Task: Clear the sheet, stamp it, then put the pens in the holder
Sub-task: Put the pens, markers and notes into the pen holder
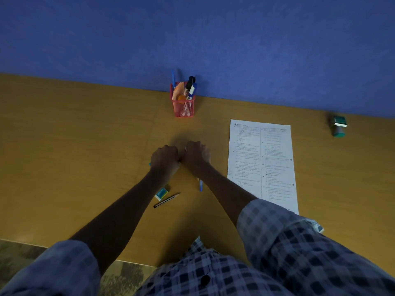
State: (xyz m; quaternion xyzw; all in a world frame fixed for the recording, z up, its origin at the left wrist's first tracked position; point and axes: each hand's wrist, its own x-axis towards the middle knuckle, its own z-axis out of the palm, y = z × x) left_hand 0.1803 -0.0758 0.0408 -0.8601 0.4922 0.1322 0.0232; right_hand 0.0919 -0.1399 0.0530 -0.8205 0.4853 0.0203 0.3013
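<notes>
A: White printed sheet (261, 165) lies flat on the wooden worktop (85, 135), bare of clutter, to the right of both hands.
B: And the pens?
A: A blue pen (200, 185) pokes out below the right hand (196, 153), which is clenched around it. A bit of blue shows at the edge of the left hand (165, 159), also clenched; what it grips I cannot tell. The fists touch.
B: The holder?
A: The red mesh holder (184, 107) stands against the blue wall (192, 39), beyond the hands, full of markers and pens.
B: The stamp?
A: The green stamp (339, 126) sits far right, well apart from the sheet. An eraser (162, 192) and a pencil (166, 200) lie near the left forearm.
</notes>
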